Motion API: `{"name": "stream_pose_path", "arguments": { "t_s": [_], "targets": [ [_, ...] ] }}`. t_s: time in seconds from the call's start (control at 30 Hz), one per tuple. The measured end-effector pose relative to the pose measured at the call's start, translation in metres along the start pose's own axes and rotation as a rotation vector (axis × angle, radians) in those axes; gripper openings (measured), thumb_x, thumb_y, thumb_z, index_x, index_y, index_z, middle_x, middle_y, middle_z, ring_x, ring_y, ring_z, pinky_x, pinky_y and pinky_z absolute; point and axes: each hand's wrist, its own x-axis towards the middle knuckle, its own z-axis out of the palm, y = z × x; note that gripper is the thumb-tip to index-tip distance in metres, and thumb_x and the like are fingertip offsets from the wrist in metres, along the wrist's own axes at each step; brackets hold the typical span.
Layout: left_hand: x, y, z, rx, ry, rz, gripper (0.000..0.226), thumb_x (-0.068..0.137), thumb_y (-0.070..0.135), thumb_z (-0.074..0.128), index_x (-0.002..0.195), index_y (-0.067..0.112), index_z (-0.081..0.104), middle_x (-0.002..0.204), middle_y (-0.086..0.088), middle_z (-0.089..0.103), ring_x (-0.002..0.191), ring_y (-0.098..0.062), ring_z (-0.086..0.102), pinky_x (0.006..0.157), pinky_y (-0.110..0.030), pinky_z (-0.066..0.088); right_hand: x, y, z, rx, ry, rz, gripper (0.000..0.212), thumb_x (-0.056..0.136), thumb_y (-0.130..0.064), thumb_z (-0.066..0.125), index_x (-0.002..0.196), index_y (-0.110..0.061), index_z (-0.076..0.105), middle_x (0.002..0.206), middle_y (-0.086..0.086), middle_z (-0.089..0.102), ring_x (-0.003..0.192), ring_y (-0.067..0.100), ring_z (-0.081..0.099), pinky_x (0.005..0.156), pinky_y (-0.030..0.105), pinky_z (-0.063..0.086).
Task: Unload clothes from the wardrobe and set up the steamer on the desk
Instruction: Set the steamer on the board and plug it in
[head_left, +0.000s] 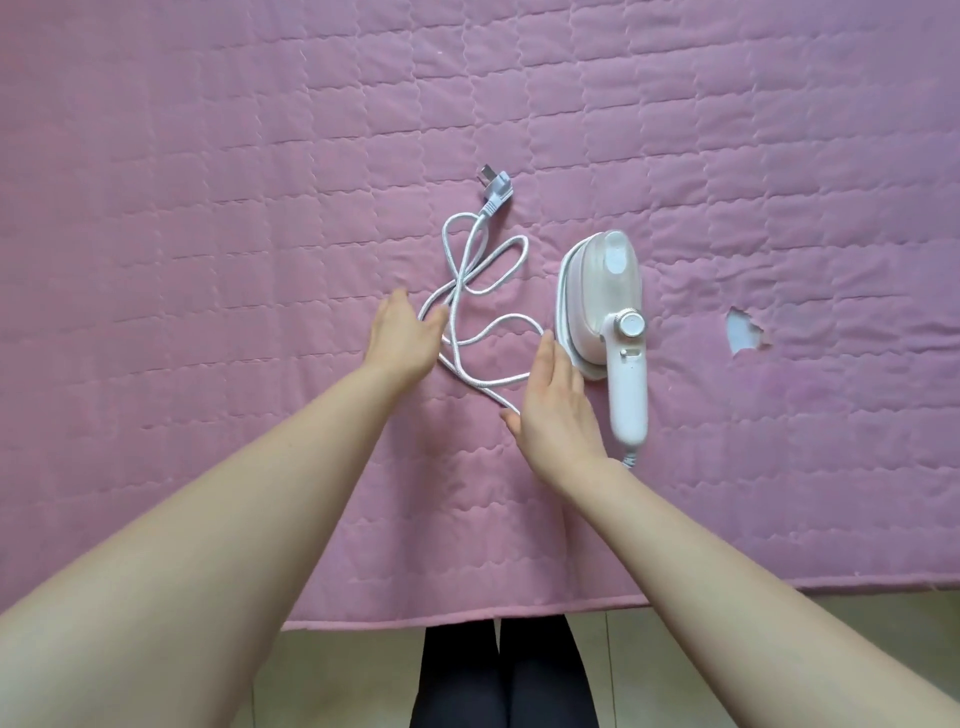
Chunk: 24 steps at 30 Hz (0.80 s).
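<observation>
A white handheld steamer (605, 306) lies on its side on the pink quilted cover (208, 208) of the desk, handle pointing toward me. Its white braided cord (467, 275) lies in loose loops to the left, ending in a plug (132, 189) farther back. My left hand (402, 332) hovers flat with straight fingers at the left edge of the cord loops. Just left of the steamer's base, my right hand (556, 400) is flat with its fingers straight, and the cord passes under it. Neither hand holds anything.
The pink cover has a torn hole (745, 330) to the right of the steamer. The cover's front edge (467, 621) hangs over the desk, with tiled floor and my dark-clad legs (498, 675) below it.
</observation>
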Motion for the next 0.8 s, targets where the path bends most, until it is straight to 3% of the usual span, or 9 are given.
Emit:
{"name": "stream_pose_path", "arguments": {
  "t_s": [0.17,0.37,0.5,0.57,0.63,0.67,0.73,0.77,0.8],
  "targets": [
    [0.037,0.018,0.010,-0.029,0.005,0.047,0.077,0.085,0.047,0.063,0.142,0.005,0.032,0.140,-0.012,0.045,0.129,-0.028,0.042,0.106,-0.038,0.035,0.015,0.003,0.024,-0.091,-0.002,-0.001,0.108,0.079,-0.033,0.072,0.149,0.001,-0.003,0.138,0.018,0.036,0.119,0.034,0.042,0.098,0.040,0.040],
    [0.058,0.038,0.030,-0.030,0.007,0.045,0.080,0.064,0.055,0.075,0.122,0.007,0.048,0.124,-0.011,0.057,0.117,-0.031,0.051,0.097,-0.045,0.044,0.012,0.011,0.033,-0.244,-0.028,-0.062,0.065,0.093,-0.012,0.041,0.151,-0.014,0.011,0.125,0.014,0.047,0.108,0.036,0.047,0.092,0.042,0.038],
    [0.059,0.037,0.038,0.163,0.045,0.063,0.092,0.063,0.048,0.082,0.131,0.007,0.036,0.135,-0.008,0.045,0.127,-0.030,0.039,0.101,-0.043,0.039,0.004,0.008,0.033,-0.325,-0.067,-0.103,0.076,0.086,-0.005,0.049,0.151,-0.019,0.011,0.120,0.014,0.049,0.103,0.036,0.052,0.084,0.042,0.042],
    [0.061,0.035,0.037,0.213,0.050,0.085,0.093,0.061,0.042,0.086,0.130,0.008,0.034,0.134,-0.009,0.047,0.126,-0.032,0.041,0.099,-0.044,0.040,0.000,0.006,0.033,-0.341,-0.132,-0.120,0.084,0.082,-0.002,0.054,0.150,-0.017,0.007,0.121,0.014,0.049,0.105,0.036,0.052,0.085,0.041,0.042],
    [0.066,0.032,0.035,0.197,0.050,0.099,0.086,0.060,0.035,0.088,0.124,0.008,0.037,0.127,-0.011,0.052,0.120,-0.033,0.046,0.094,-0.044,0.043,0.000,0.005,0.037,-0.329,-0.161,-0.110,0.083,0.076,0.002,0.059,0.146,-0.010,0.017,0.114,0.013,0.052,0.102,0.035,0.055,0.082,0.041,0.043],
    [0.068,0.031,0.033,0.187,0.046,0.102,0.082,0.061,0.033,0.088,0.121,0.008,0.038,0.123,-0.011,0.054,0.117,-0.033,0.049,0.091,-0.043,0.044,-0.001,0.003,0.040,-0.345,-0.138,-0.104,0.075,0.071,0.003,0.062,0.138,-0.007,0.031,0.106,0.012,0.056,0.095,0.034,0.059,0.077,0.040,0.045],
    [0.071,0.030,0.031,0.176,0.028,0.118,0.074,0.062,0.030,0.088,0.117,0.010,0.042,0.117,-0.010,0.055,0.108,-0.030,0.051,0.081,-0.038,0.042,-0.004,0.000,0.051,-0.375,0.010,-0.061,0.041,0.060,0.003,0.062,0.099,-0.007,0.059,0.076,0.007,0.059,0.067,0.029,0.062,0.057,0.034,0.047],
    [0.071,0.030,0.030,0.181,0.013,0.133,0.071,0.062,0.030,0.087,0.115,0.011,0.044,0.114,-0.008,0.056,0.102,-0.027,0.051,0.077,-0.035,0.041,-0.006,-0.001,0.055,-0.356,0.074,-0.052,0.023,0.061,0.000,0.054,0.079,-0.011,0.060,0.065,0.004,0.056,0.055,0.026,0.059,0.048,0.030,0.044],
    [0.071,0.030,0.029,0.195,0.000,0.147,0.067,0.062,0.029,0.087,0.113,0.012,0.047,0.110,-0.006,0.056,0.097,-0.025,0.049,0.075,-0.033,0.040,-0.007,-0.001,0.060,-0.328,0.106,-0.057,0.019,0.063,-0.003,0.043,0.068,-0.014,0.058,0.060,0.003,0.053,0.051,0.025,0.056,0.044,0.028,0.041]
  ]
}}
